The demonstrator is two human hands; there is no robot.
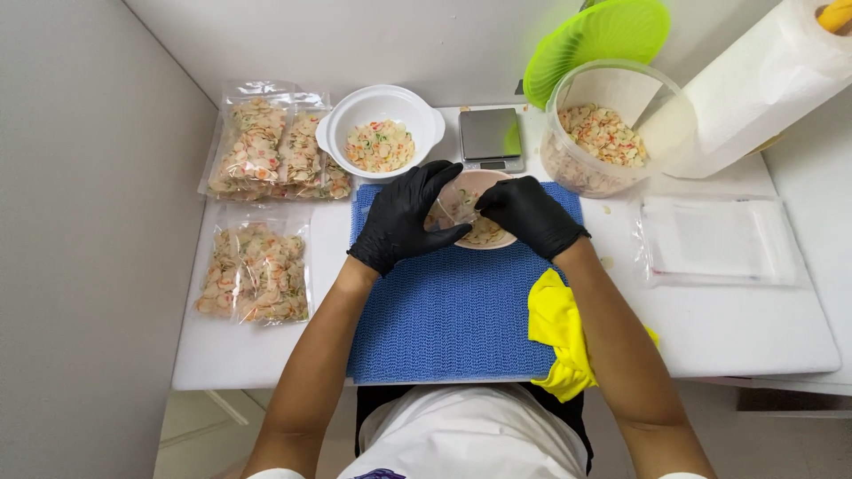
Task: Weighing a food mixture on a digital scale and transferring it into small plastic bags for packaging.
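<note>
a small clear bag (454,209) sits over the pink bowl (484,232) at the far edge of the blue mat (453,310), mid-table. left hand (401,217) and right hand (530,213), in black gloves, are both pinched on its mouth. it looks thin, limp and slippery, its chips light and brittle; best held by the rim. behind stand a white bowl (342,133), a scale (490,137) and a clear tub (568,164).
</note>
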